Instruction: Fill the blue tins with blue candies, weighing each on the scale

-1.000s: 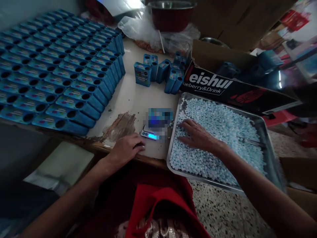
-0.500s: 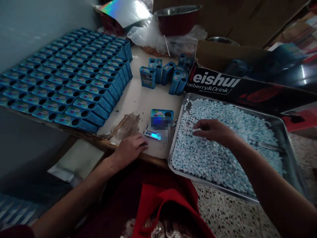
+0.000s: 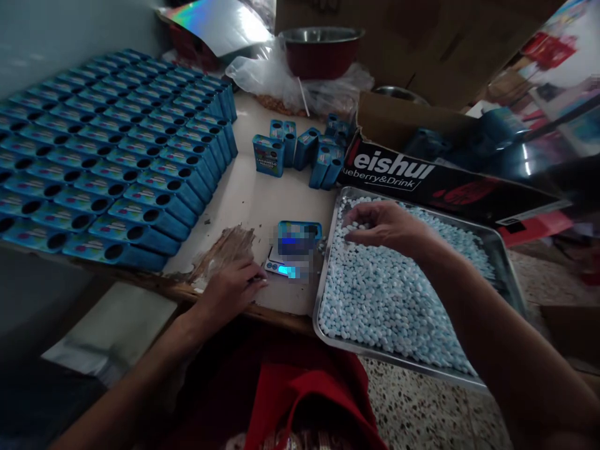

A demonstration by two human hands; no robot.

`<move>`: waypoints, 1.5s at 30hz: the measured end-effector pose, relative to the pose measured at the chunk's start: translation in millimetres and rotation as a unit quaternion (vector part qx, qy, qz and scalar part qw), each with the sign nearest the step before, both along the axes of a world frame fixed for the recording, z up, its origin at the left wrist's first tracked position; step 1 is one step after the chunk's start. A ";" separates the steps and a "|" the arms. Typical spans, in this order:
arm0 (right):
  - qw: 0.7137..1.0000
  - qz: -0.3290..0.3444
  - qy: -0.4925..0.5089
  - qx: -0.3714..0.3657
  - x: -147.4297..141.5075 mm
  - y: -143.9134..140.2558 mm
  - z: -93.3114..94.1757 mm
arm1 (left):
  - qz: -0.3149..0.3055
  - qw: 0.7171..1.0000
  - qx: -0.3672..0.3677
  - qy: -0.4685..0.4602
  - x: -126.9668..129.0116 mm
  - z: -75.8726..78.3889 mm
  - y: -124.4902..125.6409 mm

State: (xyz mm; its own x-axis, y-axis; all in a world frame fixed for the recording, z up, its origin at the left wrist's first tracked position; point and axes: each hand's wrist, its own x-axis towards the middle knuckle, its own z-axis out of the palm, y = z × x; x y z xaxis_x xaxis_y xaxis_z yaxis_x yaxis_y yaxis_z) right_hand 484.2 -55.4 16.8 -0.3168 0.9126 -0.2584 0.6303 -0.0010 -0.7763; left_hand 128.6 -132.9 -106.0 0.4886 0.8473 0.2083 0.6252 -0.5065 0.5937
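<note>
My left hand [image 3: 232,284] rests on the table's front edge, fingers loosely bent and holding nothing I can see. Its fingertips lie beside a small digital scale [image 3: 276,269] with a lit display. A blue candy box [image 3: 300,226] is at the scale's back; blurred squares hide part of both. Over the left part of a metal tray [image 3: 323,340] is my right hand [image 3: 391,228], its thumb and curved fingers apart. Pale blue and white candies [image 3: 375,300] fill much of the tray and show between those fingers.
Rows of blue boxes [image 3: 126,156] with round holes cover the table's left side. Several more boxes [image 3: 269,156] stand behind the scale. A black printed carton [image 3: 389,165] borders the tray's back. Farther back is a red bowl [image 3: 323,56] on clear plastic.
My right hand has moved toward the tray's back left, with thumb and fingers still apart. My left hand stays beside the scale. The view has shifted slightly.
</note>
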 end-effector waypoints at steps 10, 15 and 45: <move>0.956 0.179 -0.177 0.149 -70.4 16.5 35.7 | 0.043 0.997 0.020 -0.059 -26.7 16.2 26.6; 0.981 0.124 -0.105 0.107 -65.8 16.9 29.8 | 0.051 0.994 0.005 -0.096 -32.5 25.8 30.4; 0.997 0.047 0.025 0.052 -43.5 -4.5 20.7 | 0.065 0.994 0.058 -0.059 29.0 99.0 76.0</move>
State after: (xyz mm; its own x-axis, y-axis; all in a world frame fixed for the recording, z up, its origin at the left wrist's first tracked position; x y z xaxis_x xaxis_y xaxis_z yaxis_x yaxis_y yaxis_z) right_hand 440.7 -59.9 37.5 -0.4120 0.8994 -0.1461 0.5839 0.1375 -0.8001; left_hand 157.6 -56.8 -7.0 0.3430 0.8683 0.3582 0.6195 -0.4958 0.6086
